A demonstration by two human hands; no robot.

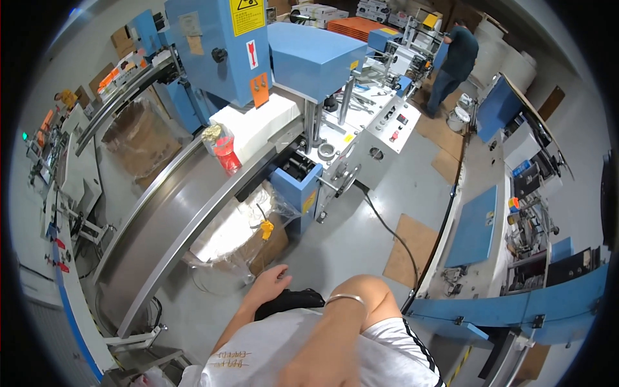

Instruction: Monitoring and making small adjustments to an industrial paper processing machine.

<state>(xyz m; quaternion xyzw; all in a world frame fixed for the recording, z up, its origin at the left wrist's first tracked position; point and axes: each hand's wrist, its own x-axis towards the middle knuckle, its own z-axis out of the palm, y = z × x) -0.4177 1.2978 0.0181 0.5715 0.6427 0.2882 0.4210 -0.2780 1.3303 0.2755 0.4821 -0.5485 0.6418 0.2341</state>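
Note:
Low in front of my body, my left hand [272, 284] hangs with its fingers loosely apart and nothing in it. Nearest to it is a cardboard box [269, 250] with clear plastic over it, under the conveyor. A yellow plug-like piece [266, 229] hangs there on a dark cord. My right hand [319, 369] is bent back toward my white shirt [271, 338] at the lower edge, blurred, with its fingers hidden. A silvery bangle [346, 298] circles that arm. On the curved steel conveyor [171, 193] lies a red-wrapped item [225, 153], beside a white block-like stack [271, 119].
A blue machine [216, 58] stands over the conveyor's far end, with a control box [387, 132] and handwheel [348, 180] to its right. A black cable [393, 229] crosses the floor by flat cardboard [407, 248]. Another machine [474, 226] lines the right; a person [456, 61] stands far back.

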